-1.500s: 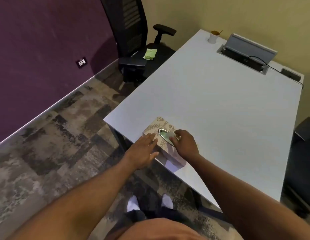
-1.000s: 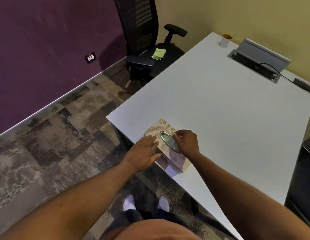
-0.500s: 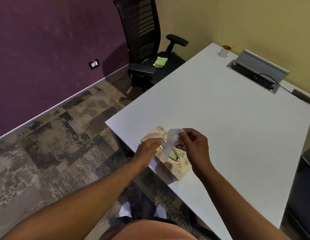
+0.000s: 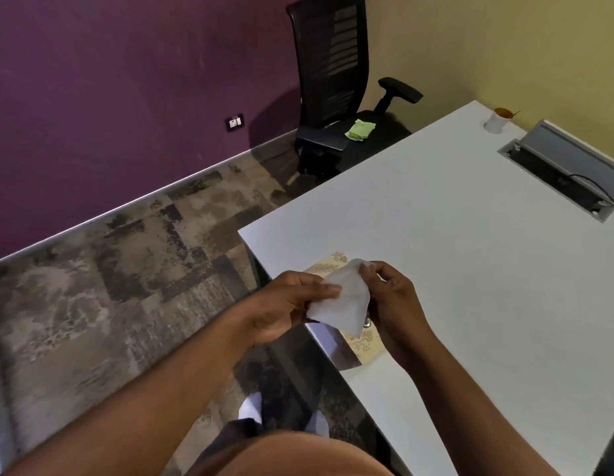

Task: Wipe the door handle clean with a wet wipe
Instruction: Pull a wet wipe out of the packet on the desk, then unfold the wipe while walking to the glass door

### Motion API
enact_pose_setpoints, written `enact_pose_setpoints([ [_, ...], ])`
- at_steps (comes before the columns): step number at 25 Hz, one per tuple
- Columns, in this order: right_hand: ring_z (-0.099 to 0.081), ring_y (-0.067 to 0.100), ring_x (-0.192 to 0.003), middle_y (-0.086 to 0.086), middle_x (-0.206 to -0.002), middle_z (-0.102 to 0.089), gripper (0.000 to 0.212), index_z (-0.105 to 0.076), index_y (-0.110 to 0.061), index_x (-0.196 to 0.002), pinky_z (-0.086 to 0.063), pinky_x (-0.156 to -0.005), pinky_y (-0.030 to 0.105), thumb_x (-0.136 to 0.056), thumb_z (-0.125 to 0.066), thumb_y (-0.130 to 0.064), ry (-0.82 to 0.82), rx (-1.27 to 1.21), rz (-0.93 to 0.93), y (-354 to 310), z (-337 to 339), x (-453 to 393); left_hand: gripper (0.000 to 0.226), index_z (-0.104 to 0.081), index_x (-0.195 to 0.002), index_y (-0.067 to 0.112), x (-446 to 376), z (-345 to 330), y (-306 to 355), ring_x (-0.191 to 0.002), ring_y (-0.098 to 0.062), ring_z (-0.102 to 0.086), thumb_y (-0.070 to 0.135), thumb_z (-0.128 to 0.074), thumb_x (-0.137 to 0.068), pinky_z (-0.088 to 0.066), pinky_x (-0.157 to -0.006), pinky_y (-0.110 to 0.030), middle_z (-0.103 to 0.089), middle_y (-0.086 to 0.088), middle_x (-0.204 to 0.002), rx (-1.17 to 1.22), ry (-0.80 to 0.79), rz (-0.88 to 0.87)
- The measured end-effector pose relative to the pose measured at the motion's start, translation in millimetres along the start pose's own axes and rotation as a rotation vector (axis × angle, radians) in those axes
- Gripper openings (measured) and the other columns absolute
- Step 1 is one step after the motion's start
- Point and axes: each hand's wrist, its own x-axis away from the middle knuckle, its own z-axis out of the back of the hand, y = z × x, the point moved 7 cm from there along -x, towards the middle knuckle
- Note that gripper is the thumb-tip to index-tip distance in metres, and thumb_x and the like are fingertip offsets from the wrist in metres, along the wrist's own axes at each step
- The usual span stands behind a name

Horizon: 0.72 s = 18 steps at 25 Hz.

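Two hands spread one wet wipe above its box

Left hand (image 4: 285, 304) and right hand (image 4: 391, 297) pinch the wet wipe (image 4: 343, 304) with fingers pressed together at 9 and 1 o'clock, likely unfolding it; box (image 4: 362, 343) on table (image 4: 470, 269); door handle out of view

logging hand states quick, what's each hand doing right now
Left hand: closed on the white wet wipe, thumb pinching its left edge.
Right hand: closed on the same wipe, fingertips pinching its top right corner.

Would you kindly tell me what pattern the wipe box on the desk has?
Beige with a leafy plant print, seen in the head view on the wipe box.
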Motion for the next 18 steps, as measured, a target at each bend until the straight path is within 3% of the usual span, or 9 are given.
enact_pose_setpoints([
  [1, -0.072, 0.037, -0.073, 0.018, -0.091, -0.077, 0.023, -0.076, -0.025, -0.097, -0.058, -0.063, 0.027, -0.107, -0.057, -0.035, -0.022, 0.046, 0.013, 0, -6, -1, 0.013, -0.084, -0.100, 0.008, 6, 3, 4, -0.100, -0.022, -0.074, 0.019, -0.083, -0.094, -0.062, -0.090, -0.032, -0.080, -0.009, -0.105, 0.057, 0.022, -0.068],
  [3, -0.077, 0.021, -0.075, -0.001, -0.086, -0.080, 0.023, -0.074, -0.026, -0.098, -0.059, -0.065, 0.022, -0.107, -0.055, -0.036, -0.049, 0.137, 0.046, 1, -19, -4, 0.027, -0.074, -0.120, 0.003, 17, 12, 10, -0.105, -0.023, -0.072, 0.023, -0.073, -0.101, -0.055, -0.099, -0.037, -0.075, -0.013, -0.117, 0.211, 0.074, -0.211],
  [5, -0.078, 0.010, -0.076, -0.013, -0.081, -0.079, 0.022, -0.073, -0.028, -0.096, -0.058, -0.062, 0.016, -0.108, -0.055, -0.035, -0.092, 0.151, 0.063, 0, -35, -3, 0.041, -0.068, -0.131, 0.003, 28, 21, 9, -0.108, -0.024, -0.074, 0.029, -0.065, -0.100, -0.061, -0.090, -0.033, -0.074, -0.015, -0.127, 0.314, 0.137, -0.275],
  [7, -0.078, 0.015, -0.087, -0.008, -0.093, -0.080, 0.023, -0.073, -0.026, -0.098, -0.063, -0.073, 0.026, -0.108, -0.055, -0.034, -0.119, 0.149, 0.076, -4, -49, -6, 0.049, -0.071, -0.134, 0.007, 37, 32, 4, -0.105, -0.022, -0.080, 0.037, -0.067, -0.096, -0.065, -0.076, -0.031, -0.079, -0.012, -0.127, 0.307, 0.234, -0.253],
  [9, -0.075, 0.024, -0.099, 0.003, -0.106, -0.077, 0.020, -0.072, -0.025, -0.099, -0.062, -0.089, 0.041, -0.108, -0.055, -0.033, -0.152, 0.150, 0.083, -7, -64, -10, 0.041, -0.077, -0.128, 0.015, 48, 46, -2, -0.103, -0.021, -0.081, 0.042, -0.073, -0.097, -0.066, -0.078, -0.032, -0.081, -0.009, -0.124, 0.239, 0.275, -0.221],
  [11, -0.074, 0.022, -0.090, 0.001, -0.096, -0.077, 0.015, -0.071, -0.026, -0.094, -0.062, -0.084, 0.045, -0.105, -0.060, -0.027, -0.186, 0.079, 0.054, -9, -83, -13, 0.019, -0.085, -0.110, 0.023, 64, 59, -1, -0.094, -0.015, -0.080, 0.036, -0.081, -0.098, -0.064, -0.073, -0.025, -0.084, -0.003, -0.109, 0.087, 0.241, -0.185],
  [14, -0.074, 0.007, -0.070, -0.015, -0.074, -0.076, 0.020, -0.069, -0.024, -0.087, -0.059, -0.066, 0.024, -0.104, -0.060, -0.019, -0.236, 0.109, 0.054, -11, -121, -13, 0.011, -0.088, -0.098, 0.020, 94, 87, 1, -0.078, -0.009, -0.076, 0.022, -0.080, -0.091, -0.059, -0.065, -0.018, -0.081, -0.001, -0.090, -0.024, 0.219, -0.152],
  [16, -0.073, -0.003, -0.068, -0.020, -0.072, -0.076, 0.027, -0.069, -0.024, -0.084, -0.054, -0.059, 0.013, -0.107, -0.056, -0.018, -0.276, 0.150, 0.088, -18, -155, -7, 0.012, -0.088, -0.099, 0.012, 117, 113, 3, -0.076, -0.012, -0.074, 0.021, -0.082, -0.093, -0.062, -0.067, -0.020, -0.080, -0.004, -0.090, 0.131, 0.278, -0.193],
  [18, -0.073, 0.001, -0.073, -0.012, -0.081, -0.079, 0.029, -0.073, -0.020, -0.085, -0.054, -0.060, 0.017, -0.107, -0.055, -0.023, -0.320, 0.181, 0.097, -24, -197, -1, 0.013, -0.088, -0.099, 0.009, 141, 140, 8, -0.079, -0.015, -0.074, 0.018, -0.079, -0.095, -0.063, -0.069, -0.022, -0.078, -0.007, -0.092, 0.334, 0.334, -0.318],
])
